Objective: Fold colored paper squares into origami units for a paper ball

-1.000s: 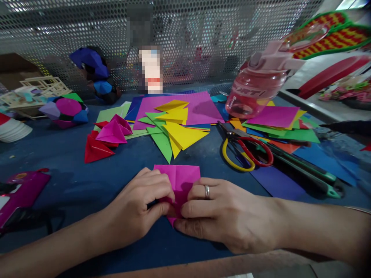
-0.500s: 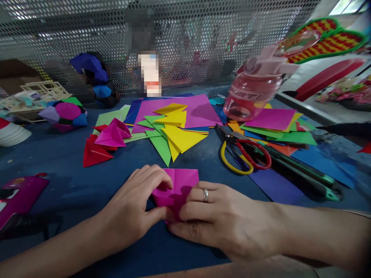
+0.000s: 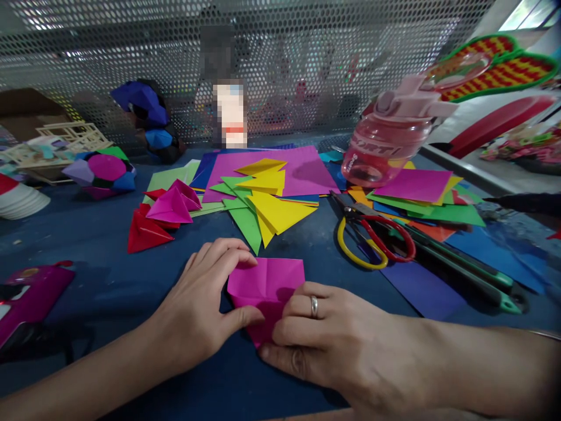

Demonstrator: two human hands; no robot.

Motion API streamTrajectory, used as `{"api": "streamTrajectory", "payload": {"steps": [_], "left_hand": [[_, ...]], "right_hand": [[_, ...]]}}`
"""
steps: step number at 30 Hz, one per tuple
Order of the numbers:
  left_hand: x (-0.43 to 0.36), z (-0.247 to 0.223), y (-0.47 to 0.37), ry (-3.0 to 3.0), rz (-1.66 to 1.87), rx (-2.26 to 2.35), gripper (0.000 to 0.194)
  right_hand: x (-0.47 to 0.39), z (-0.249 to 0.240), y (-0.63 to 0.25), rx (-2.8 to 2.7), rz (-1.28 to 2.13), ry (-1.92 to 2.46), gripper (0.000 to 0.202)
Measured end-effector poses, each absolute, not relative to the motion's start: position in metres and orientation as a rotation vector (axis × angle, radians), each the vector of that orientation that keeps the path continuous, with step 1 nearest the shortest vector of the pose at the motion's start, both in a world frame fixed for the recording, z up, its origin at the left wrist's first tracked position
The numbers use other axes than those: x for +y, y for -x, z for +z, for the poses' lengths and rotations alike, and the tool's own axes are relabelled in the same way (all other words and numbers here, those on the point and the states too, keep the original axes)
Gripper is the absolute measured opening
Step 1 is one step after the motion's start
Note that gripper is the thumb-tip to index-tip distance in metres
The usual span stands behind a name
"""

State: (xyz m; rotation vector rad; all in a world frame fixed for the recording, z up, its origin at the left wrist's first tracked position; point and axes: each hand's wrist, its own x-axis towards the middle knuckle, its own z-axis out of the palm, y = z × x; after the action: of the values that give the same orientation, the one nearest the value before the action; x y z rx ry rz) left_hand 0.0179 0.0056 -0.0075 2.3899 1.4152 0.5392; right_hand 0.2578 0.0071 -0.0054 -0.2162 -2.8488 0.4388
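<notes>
A square of magenta origami paper (image 3: pixel 264 280) with crossing creases lies before me, its near part narrowing toward a point. My left hand (image 3: pixel 214 292) holds its left side, the thumb lying on the paper and the curved fingers at the upper left edge. At the lower right edge, my right hand (image 3: pixel 319 333), a ring on one finger, grips the paper between bent fingers and thumb. Those fingers cover the paper's right side. Beyond it are folded yellow paper pieces (image 3: pixel 280 216), green ones (image 3: pixel 244 225), a magenta one (image 3: pixel 175 204) and red ones (image 3: pixel 146 231).
Scissors (image 3: pixel 385 240), a green-and-black cutter (image 3: pixel 464 272) and stacked coloured paper (image 3: pixel 414 186) lie right, near a pink bottle (image 3: pixel 385 146). A magenta glue gun-like tool (image 3: pixel 37 292) sits left. Behind stand a multicoloured paper ball (image 3: pixel 103 174) and a perforated metal panel (image 3: pixel 298 70).
My left fingers have drawn back toward the paper's left edge and the thumb has lifted slightly, showing more of the creased surface. The right hand keeps its grip; the view has shifted slightly.
</notes>
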Motion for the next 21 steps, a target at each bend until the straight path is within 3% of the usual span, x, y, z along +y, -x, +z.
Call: {"api": "streamTrajectory", "payload": {"steps": [21], "left_hand": [[0.012, -0.014, 0.000, -2.425, 0.587, 1.412, 0.037]], "right_hand": [[0.006, -0.004, -0.258, -2.865, 0.458, 0.246, 0.046]]}}
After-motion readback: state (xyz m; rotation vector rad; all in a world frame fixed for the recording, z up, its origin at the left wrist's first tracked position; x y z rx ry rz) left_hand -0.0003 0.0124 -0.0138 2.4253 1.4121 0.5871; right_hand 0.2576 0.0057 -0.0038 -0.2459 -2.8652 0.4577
